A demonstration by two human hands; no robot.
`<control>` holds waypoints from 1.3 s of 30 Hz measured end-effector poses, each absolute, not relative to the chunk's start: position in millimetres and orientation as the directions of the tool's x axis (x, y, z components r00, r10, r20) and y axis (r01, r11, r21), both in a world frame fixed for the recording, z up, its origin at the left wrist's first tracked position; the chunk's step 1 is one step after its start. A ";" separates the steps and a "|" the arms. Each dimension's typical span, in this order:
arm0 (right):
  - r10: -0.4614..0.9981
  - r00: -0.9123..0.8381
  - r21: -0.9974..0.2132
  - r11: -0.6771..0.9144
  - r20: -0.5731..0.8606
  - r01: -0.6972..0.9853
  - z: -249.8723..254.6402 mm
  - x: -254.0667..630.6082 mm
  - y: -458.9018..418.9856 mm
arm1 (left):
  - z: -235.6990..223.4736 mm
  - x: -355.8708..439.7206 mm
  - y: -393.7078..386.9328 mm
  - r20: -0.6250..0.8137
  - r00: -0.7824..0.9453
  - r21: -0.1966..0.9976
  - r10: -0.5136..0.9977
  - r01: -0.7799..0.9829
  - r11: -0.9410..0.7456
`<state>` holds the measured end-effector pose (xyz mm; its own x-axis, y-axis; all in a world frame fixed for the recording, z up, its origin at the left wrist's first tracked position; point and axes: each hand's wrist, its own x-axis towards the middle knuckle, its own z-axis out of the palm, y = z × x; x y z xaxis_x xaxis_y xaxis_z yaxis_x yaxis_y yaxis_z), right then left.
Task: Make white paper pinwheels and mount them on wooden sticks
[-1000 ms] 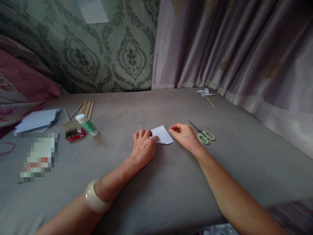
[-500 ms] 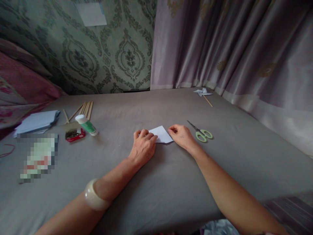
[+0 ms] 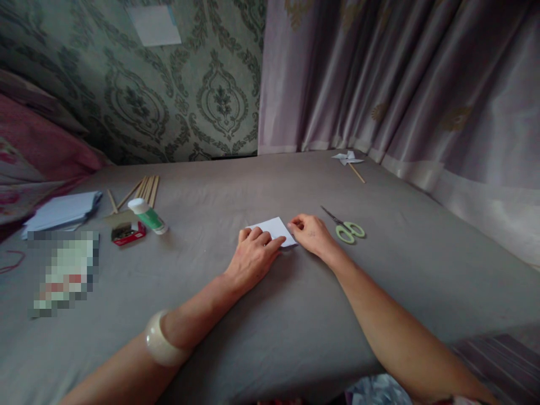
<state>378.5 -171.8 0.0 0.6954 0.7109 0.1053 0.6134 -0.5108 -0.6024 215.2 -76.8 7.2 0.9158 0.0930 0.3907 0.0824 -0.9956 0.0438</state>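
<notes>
A small piece of white folded paper (image 3: 276, 226) lies on the grey cloth in front of me. My left hand (image 3: 255, 253) rests over its left and near part, fingers laid out on the sheet and the thumb along its near edge. At the paper's right edge is my right hand (image 3: 311, 232), thumb and fingertips pinched together against that edge. The fingers partly cover the fold. Just right of my right hand lie scissors (image 3: 346, 229) with pale green handles, their blades pointing away to the left.
A paper pinwheel (image 3: 348, 158) on a stick lies far right. On the left are a glue stick (image 3: 148, 216), a red box (image 3: 129, 233) of small metal pieces, wooden sticks (image 3: 147, 189), a stack of white paper (image 3: 63, 211) and a blurred-out packet (image 3: 67, 273).
My left hand has slid right across the paper, its thumb now reaching farther along the near edge. The right hand stays at the paper's right edge.
</notes>
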 end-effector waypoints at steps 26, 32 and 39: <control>0.933 0.230 -0.339 -0.129 0.277 0.932 10.4 352.4 -179.5 | 3.8 211.4 -49.0 0.425 0.868 0.082 0.255 0.243 -0.966; 0.953 0.190 -0.364 -0.094 0.237 0.927 7.9 352.9 -178.5 | 7.1 211.5 -52.4 0.431 0.857 0.118 0.282 0.256 -0.959; 0.965 0.175 -0.426 -0.077 0.196 0.901 11.5 347.5 -179.9 | 13.7 212.2 -59.4 0.454 0.843 0.171 0.289 0.236 -0.957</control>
<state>347.5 -179.9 11.5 0.1754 0.9648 0.1958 0.9012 -0.0773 -0.4264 212.2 -59.4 13.7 0.8429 0.2891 0.4539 0.2360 -0.9566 0.1711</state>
